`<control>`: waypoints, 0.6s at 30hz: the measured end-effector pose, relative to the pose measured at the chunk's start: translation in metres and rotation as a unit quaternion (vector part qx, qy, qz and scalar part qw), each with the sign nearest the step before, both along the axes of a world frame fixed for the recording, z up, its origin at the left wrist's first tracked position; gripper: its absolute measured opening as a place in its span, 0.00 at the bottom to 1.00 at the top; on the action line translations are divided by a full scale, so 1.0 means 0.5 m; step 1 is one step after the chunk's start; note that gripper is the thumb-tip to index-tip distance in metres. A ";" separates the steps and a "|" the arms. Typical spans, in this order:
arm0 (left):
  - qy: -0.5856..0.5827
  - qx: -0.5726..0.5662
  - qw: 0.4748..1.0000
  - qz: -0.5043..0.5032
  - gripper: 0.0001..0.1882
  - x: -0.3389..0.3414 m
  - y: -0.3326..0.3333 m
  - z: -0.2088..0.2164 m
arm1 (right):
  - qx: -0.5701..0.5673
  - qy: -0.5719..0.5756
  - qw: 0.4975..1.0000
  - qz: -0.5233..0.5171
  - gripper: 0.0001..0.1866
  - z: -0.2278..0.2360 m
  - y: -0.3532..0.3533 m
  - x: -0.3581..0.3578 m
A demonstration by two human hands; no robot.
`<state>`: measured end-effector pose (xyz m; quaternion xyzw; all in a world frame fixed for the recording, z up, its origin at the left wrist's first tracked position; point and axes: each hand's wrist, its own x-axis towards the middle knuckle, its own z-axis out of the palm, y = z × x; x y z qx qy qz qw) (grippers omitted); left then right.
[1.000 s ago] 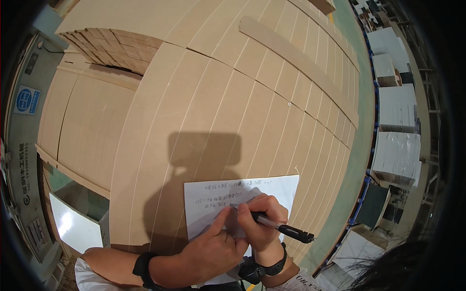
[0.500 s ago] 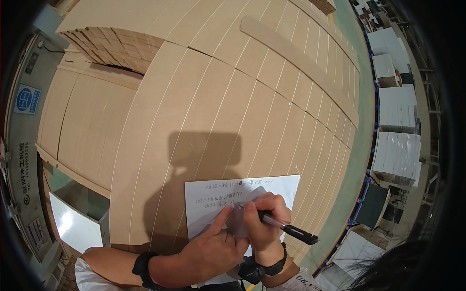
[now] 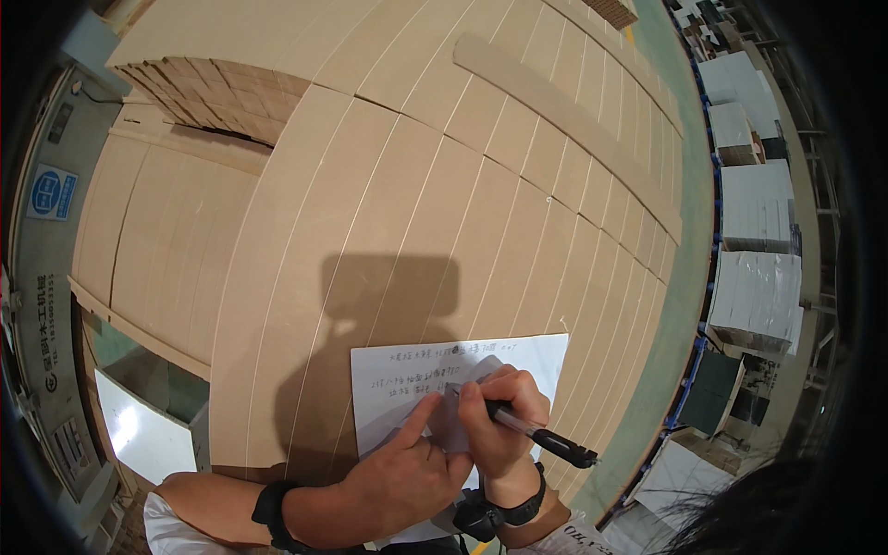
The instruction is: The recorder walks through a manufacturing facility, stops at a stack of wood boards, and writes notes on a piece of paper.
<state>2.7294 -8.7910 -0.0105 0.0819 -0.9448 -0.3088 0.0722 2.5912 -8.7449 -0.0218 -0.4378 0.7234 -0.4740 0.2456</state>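
Observation:
A white sheet of paper with several lines of handwriting lies on stacked brown boards. My right hand pinches a pen with a black grip, a clear barrel and a black cap on its back end. The pen's tip rests at or just over the lowest line of writing; the fingers partly hide it. My left hand lies on the lower part of the sheet, index finger stretched out toward the pen tip and the other fingers bent. Both wrists wear black bands.
A narrow loose board strip lies across the stacks' far right side. More board stacks rise at the far left. A white panel stands at lower left. White stacks line the right side beyond a green floor strip.
The pen has moved slightly along the lowest line and tilted a little, with a bit more writing behind it. My left hand stays in place on the paper.

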 end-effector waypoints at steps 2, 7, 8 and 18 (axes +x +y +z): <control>0.000 -0.003 1.000 -0.003 0.04 0.000 -0.004 0.003 | 0.006 0.003 1.000 0.004 0.10 -0.001 -0.001 -0.001; -0.042 0.014 0.999 -0.032 0.04 0.000 -0.006 0.011 | -0.063 -0.170 0.978 -0.103 0.11 -0.009 0.003 -0.007; -0.043 0.010 0.998 -0.034 0.04 0.000 -0.006 0.011 | -0.071 -0.190 0.973 -0.111 0.11 -0.007 -0.002 -0.004; -0.054 -0.010 0.998 -0.038 0.08 -0.002 0.001 0.013 | -0.089 -0.256 0.954 -0.127 0.11 0.001 -0.007 -0.013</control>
